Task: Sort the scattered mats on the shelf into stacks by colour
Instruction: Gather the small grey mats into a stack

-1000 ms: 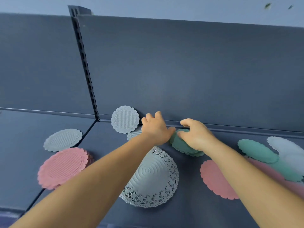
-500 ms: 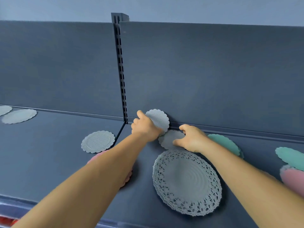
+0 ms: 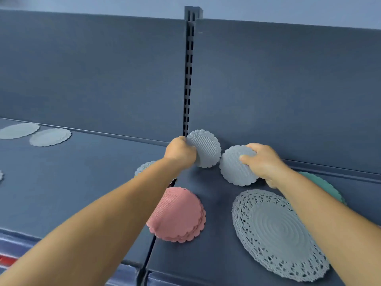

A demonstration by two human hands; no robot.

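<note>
A dark blue-grey back panel (image 3: 92, 75) fills most of the frame, split at centre by a slotted upright (image 3: 188, 79). Above it runs a paler blue wall (image 3: 288, 8). The matching shelf deck (image 3: 61, 182) spans the lower frame, evenly lit.

One head-worn camera looks forward and slightly down, close over the shelf (image 3: 61, 182), facing its back panel (image 3: 288, 89).
</note>
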